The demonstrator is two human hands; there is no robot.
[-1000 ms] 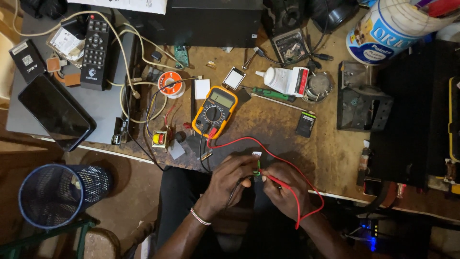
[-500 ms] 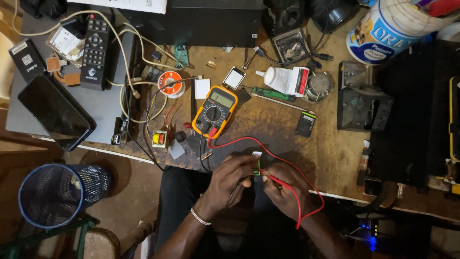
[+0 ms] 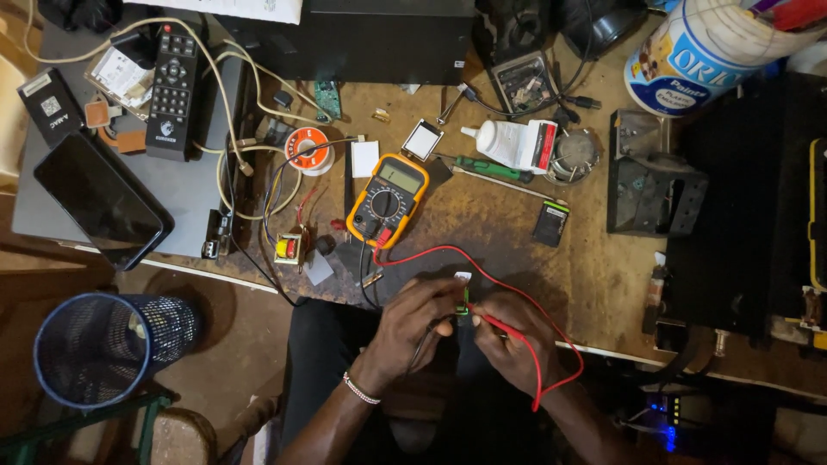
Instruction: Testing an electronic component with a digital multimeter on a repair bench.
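My left hand and my right hand meet at the near edge of the worn workbench. Between their fingertips sits a small green component. My left hand pinches it together with a black probe whose lead runs down under the palm. My right hand grips a red probe with its tip against the component. A red lead loops from that probe back to the yellow multimeter, which lies just beyond my hands.
A solder reel, a small transformer, a white glue bottle, a green screwdriver, a remote and a phone lie around. A paint tub stands at the back right. A mesh bin sits on the floor at left.
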